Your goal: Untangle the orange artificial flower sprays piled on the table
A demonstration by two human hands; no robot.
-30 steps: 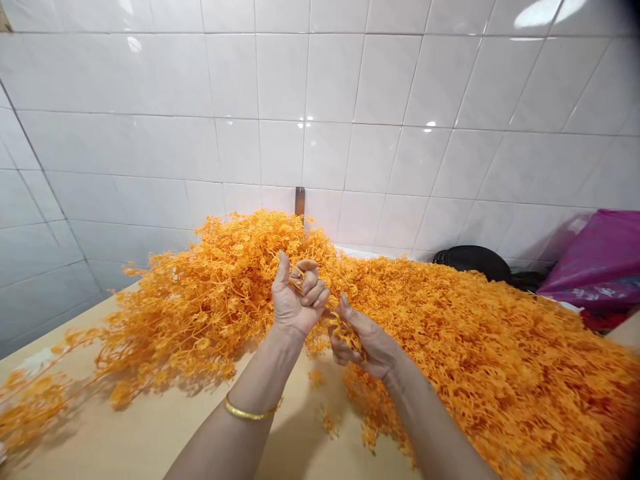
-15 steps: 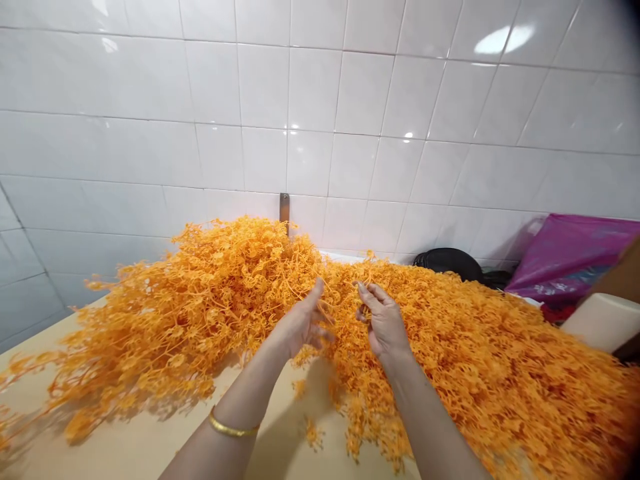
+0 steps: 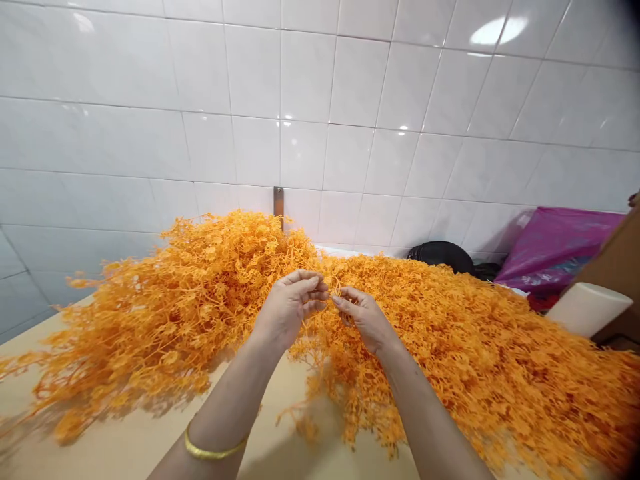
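Note:
My left hand (image 3: 290,303) and my right hand (image 3: 363,317) are close together over the middle of the table, fingertips nearly meeting. Between them is a thin orange artificial flower sprig (image 3: 334,288), small and partly hidden. The right thumb and forefinger pinch it. The left fingers are curled and pressed together around its other side; what exactly they hold is hard to see. Left of the hands lies a tall heap of orange artificial flower stems (image 3: 200,293), its branches spreading leftward. A wider, lower pile of small orange sprigs (image 3: 480,340) covers the right side, reaching under my right forearm.
The pale yellow table (image 3: 285,433) shows at the front. Behind it stands a white tiled wall (image 3: 300,80) with a brown metal strip (image 3: 279,207). At the back right are a black round item (image 3: 440,255), a purple plastic bag (image 3: 555,247), a white cylinder (image 3: 590,308) and a brown cardboard box (image 3: 617,267).
My left hand has gone from spread fingers to curled ones and risen slightly. My right hand has moved left, bringing the fingertips of both hands close together. The view has shifted a little.

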